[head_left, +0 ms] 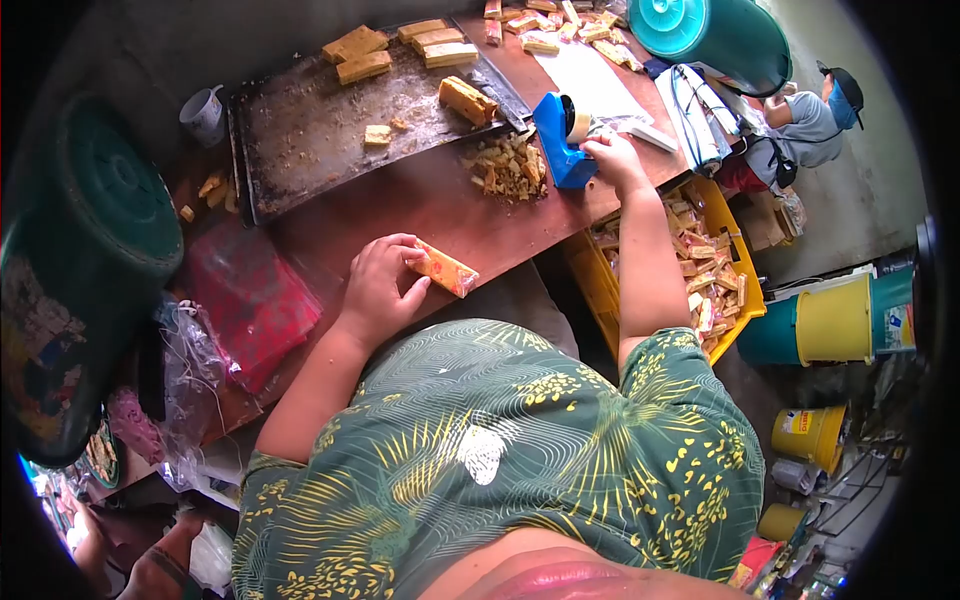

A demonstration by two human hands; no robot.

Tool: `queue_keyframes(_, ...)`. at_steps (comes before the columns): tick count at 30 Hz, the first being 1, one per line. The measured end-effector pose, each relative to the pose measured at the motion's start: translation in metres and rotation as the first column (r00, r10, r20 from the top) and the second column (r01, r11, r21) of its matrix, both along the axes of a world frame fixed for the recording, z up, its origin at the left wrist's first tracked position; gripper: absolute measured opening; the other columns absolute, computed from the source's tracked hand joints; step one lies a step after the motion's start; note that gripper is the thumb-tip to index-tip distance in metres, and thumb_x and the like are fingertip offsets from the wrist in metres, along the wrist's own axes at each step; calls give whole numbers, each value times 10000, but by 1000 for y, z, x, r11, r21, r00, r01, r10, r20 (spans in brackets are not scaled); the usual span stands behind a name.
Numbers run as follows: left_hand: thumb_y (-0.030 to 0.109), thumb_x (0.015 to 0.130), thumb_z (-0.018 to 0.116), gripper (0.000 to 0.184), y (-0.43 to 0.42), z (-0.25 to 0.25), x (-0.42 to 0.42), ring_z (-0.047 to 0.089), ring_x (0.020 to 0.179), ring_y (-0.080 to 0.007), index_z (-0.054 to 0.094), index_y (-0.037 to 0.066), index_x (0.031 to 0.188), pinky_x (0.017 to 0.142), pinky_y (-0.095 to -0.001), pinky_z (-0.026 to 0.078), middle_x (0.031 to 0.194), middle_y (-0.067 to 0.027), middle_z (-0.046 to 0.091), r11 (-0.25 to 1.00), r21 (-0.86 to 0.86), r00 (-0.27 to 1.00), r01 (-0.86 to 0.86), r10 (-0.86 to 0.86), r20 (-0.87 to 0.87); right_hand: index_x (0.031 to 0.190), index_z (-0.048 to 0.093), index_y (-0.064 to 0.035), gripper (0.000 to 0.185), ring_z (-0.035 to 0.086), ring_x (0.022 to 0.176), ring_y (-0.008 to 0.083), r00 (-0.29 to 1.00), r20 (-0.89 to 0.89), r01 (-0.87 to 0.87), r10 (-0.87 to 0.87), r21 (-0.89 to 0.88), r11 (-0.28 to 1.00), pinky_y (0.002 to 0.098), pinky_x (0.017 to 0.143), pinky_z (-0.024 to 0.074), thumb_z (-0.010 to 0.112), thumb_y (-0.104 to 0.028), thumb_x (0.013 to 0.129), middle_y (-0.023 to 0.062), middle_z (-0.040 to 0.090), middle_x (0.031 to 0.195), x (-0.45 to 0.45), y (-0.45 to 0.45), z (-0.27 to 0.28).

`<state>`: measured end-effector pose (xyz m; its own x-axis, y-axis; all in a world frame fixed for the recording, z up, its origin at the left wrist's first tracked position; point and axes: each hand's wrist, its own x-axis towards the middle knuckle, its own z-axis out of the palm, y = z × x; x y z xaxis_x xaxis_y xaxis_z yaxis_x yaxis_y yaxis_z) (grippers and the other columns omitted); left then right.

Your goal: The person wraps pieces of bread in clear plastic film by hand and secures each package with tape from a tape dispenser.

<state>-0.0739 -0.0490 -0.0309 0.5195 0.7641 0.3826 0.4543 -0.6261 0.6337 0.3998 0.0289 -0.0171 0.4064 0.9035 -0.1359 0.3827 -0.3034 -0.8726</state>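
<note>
My left hand (385,280) is closed around one end of a wrapped wafer bar (443,268), a golden bar in clear film with reddish print, held over the table's near edge. My right hand (614,162) is at the right side of a blue tape dispenser (563,145), its fingers pinched together close to the tape roll (574,120). Whatever lies between those fingertips is too small to make out. Beside the dispenser is a heap of broken wafer pieces (508,167). Unwrapped bars (355,45) lie on a dark baking tray (300,150) beyond my hands.
A yellow crate (735,240) of wrapped bars stands below my right arm. More wrapped bars (590,25) lie at the table's far end by a teal bucket (690,35). Left are a white mug (203,115), red plastic (250,290) and a green bin (110,200). Another person (808,130) is at far right.
</note>
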Motion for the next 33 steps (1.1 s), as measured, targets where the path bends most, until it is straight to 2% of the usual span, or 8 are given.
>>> queue_keyframes(9, 181, 820, 770, 328, -1, 3, -1, 579, 1220, -302, 650, 105, 1116, 1060, -447, 426, 1272, -78, 636, 1000, -29, 1000, 2, -1, 11, 1067, 744, -3, 284, 654, 819, 131, 995, -24, 97, -96, 50, 994, 293, 718, 535, 769, -213, 878, 45, 727, 928, -20, -4, 14)
queue_keyframes(12, 178, 817, 773, 331, 0, 2, -2, 584, 1213, -302, 650, 108, 1117, 1058, -448, 426, 1269, -75, 637, 999, -36, 1000, 4, -4, 13, 1068, 740, 10, 266, 647, 820, 126, 972, -209, 131, -109, 92, 987, 295, 714, 529, 746, -203, 908, 42, 722, 951, -28, -11, 25)
queue_keyframes(15, 174, 814, 774, 334, -1, 2, -2, 586, 1210, -301, 650, 111, 1118, 1057, -448, 427, 1268, -74, 637, 999, -46, 1000, 3, -2, 15, 1082, 740, 21, 267, 642, 821, 123, 987, -109, 126, -118, 68, 990, 294, 711, 521, 730, -189, 918, 41, 717, 966, -19, -9, 24)
queue_keyframes(18, 174, 814, 774, 335, 0, 3, -2, 588, 1209, -298, 654, 113, 1120, 1055, -446, 428, 1268, -74, 637, 999, -44, 1000, 5, -4, 17, 1148, 743, -48, 258, 615, 925, 126, 999, -50, 5, -2, 63, 998, 295, 809, 515, 678, -215, 963, 10, 694, 1045, -14, -9, 24)
queue_keyframes(21, 178, 815, 773, 334, 0, 3, -2, 591, 1205, -295, 659, 112, 1122, 1053, -445, 429, 1267, -75, 637, 999, -42, 1000, 7, -6, 21, 1179, 730, -32, 266, 618, 945, 120, 998, -54, -29, 33, 62, 998, 273, 870, 495, 678, -166, 955, 5, 696, 1071, -12, -10, 23)
queue_keyframes(24, 182, 817, 772, 332, 0, 2, -2, 593, 1202, -294, 662, 110, 1123, 1050, -444, 430, 1266, -77, 637, 999, -50, 1000, 6, -5, 23, 1194, 719, -6, 304, 670, 941, 133, 994, -63, -82, 86, 63, 995, 284, 806, 547, 713, -133, 918, 44, 730, 1039, -12, -11, 26)
queue_keyframes(30, 186, 823, 770, 336, 0, 1, -2, 594, 1204, -297, 656, 104, 1129, 1049, -443, 431, 1267, -82, 637, 999, -39, 1000, 7, -7, 15, 1255, 685, 9, 389, 683, 947, 146, 984, -54, -168, 168, -1, 986, 302, 847, 561, 753, -127, 897, 63, 728, 1103, -11, -17, 41)
queue_keyframes(33, 187, 826, 769, 336, 0, 2, -2, 596, 1202, -298, 653, 105, 1131, 1050, -442, 430, 1269, -81, 637, 999, -42, 1000, 7, -7, 11, 1260, 680, 10, 403, 685, 954, 152, 980, 31, -195, 196, -36, 980, 307, 863, 563, 769, -137, 896, 66, 727, 1104, -10, -12, 45)
